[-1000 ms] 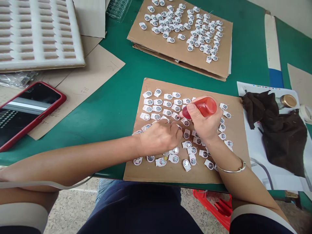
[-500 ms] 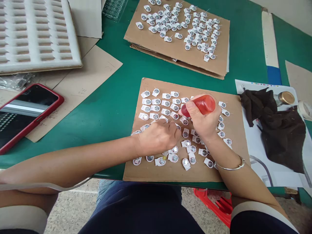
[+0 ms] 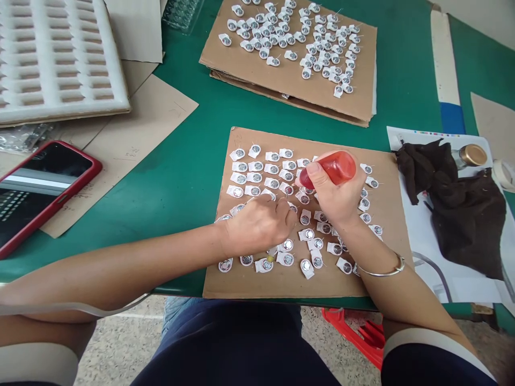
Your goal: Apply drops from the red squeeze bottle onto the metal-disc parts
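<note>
My right hand (image 3: 341, 195) is wrapped round a red squeeze bottle (image 3: 336, 166), tilted with its darker end toward the lower left. That end is over small round silver parts with white tabs (image 3: 286, 175), which lie in loose rows on a cardboard sheet (image 3: 241, 287). My left hand (image 3: 261, 225) is closed just left of the bottle, low over the same parts. Whatever its fingers hold is hidden under the hand. A small yellowish tip (image 3: 270, 259) shows below that hand, over one of the parts.
Behind lies a cardboard stack (image 3: 257, 88) bearing many similar parts. To the left are a phone in a red case (image 3: 48, 182) and a white foam tray (image 3: 52, 59). Dark cloth (image 3: 466, 214) and a gold-lidded jar (image 3: 472, 155) rest on white paper at right. A thin tube (image 3: 80, 308) runs along my left forearm.
The view has shifted slightly, so the far objects sit a little further left and higher. Both hands hold almost the same pose, and the red bottle stays in my right hand.
</note>
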Tool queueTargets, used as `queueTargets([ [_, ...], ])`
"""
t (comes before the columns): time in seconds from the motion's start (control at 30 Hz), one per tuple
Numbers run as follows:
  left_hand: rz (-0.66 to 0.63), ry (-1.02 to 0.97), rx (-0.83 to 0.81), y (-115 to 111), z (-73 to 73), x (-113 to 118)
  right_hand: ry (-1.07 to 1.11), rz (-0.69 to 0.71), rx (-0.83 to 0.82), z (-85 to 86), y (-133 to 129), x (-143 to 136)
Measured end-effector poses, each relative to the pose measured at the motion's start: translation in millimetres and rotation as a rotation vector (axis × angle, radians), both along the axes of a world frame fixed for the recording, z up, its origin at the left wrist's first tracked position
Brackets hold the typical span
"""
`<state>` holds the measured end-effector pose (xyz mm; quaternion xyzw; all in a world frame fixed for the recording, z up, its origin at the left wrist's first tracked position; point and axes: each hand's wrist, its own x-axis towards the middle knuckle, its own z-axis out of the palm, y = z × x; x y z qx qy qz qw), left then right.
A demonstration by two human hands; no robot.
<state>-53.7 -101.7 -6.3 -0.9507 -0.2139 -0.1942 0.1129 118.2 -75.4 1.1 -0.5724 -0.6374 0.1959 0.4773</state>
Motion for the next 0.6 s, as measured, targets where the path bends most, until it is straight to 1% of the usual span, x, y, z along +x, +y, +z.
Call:
queueTargets([
  [0.23,-0.007,0.018,-0.026,1.1,-0.3,-1.0,0.006,-0.002,0.0,-3.3,0.6,3.4],
  [0.6,0.008,0.019,-0.042,1.1,1.4,-1.2,-0.004,0.012,-0.022,-2.4,-1.1,5.8],
])
